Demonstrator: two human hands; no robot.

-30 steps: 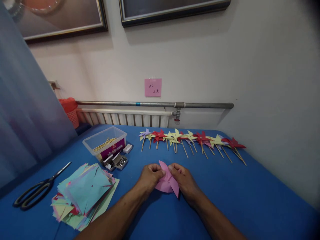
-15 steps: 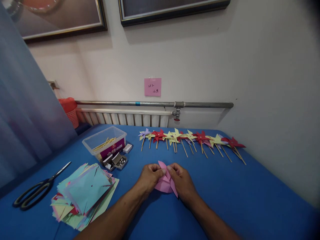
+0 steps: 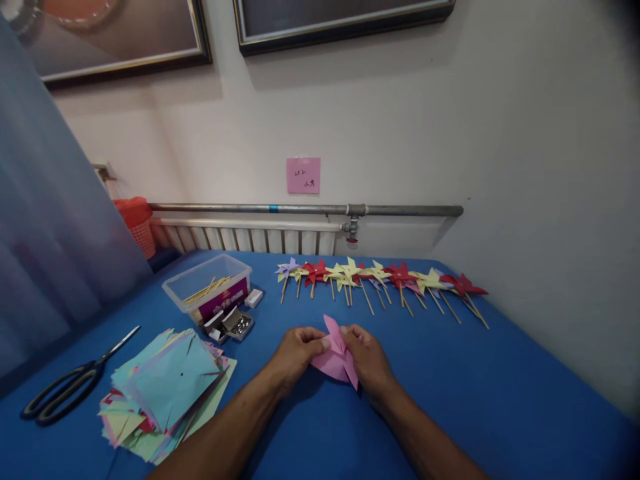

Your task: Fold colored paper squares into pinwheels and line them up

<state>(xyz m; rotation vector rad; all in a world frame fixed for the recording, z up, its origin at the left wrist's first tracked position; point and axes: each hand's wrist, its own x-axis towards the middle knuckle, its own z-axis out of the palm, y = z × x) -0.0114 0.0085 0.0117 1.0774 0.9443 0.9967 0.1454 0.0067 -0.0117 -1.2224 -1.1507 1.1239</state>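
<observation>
Scissors (image 3: 70, 392) lay far left of the left grip (image 3: 297, 353), blades together and aimed away, probably parked clear of the handwork. Paper stack (image 3: 175, 373) sat nearer that grip, beside the forearm, loosely fanned; presumably quick to pick from. Tub (image 3: 240, 293) stood beyond and left of the grip, likely to stop its sticks (image 3: 207, 291) rolling. Open boxes (image 3: 242, 335) were just in front of it, shiny bits (image 3: 243, 325) exposed, likely for easy reach. White box (image 3: 254, 298) sat near them.

Left grip pinched the left side of the pink paper (image 3: 333, 363), right grip (image 3: 370, 360) the right side, thumbs on top; looked like they were holding flaps folded in at the centre. Pinwheels (image 3: 401, 275) lined the worktop (image 3: 450, 407) beyond the grips and off rightward, probably to leave the near space free.

Counts: scissors 1; stack 1, sheets uncountable; tub 1, sticks uncountable; open boxes apparently 2, bits too small to count; white box 1; pink paper 1, between 2 grips; pinwheels at least 7, overlap hid the rest.
</observation>
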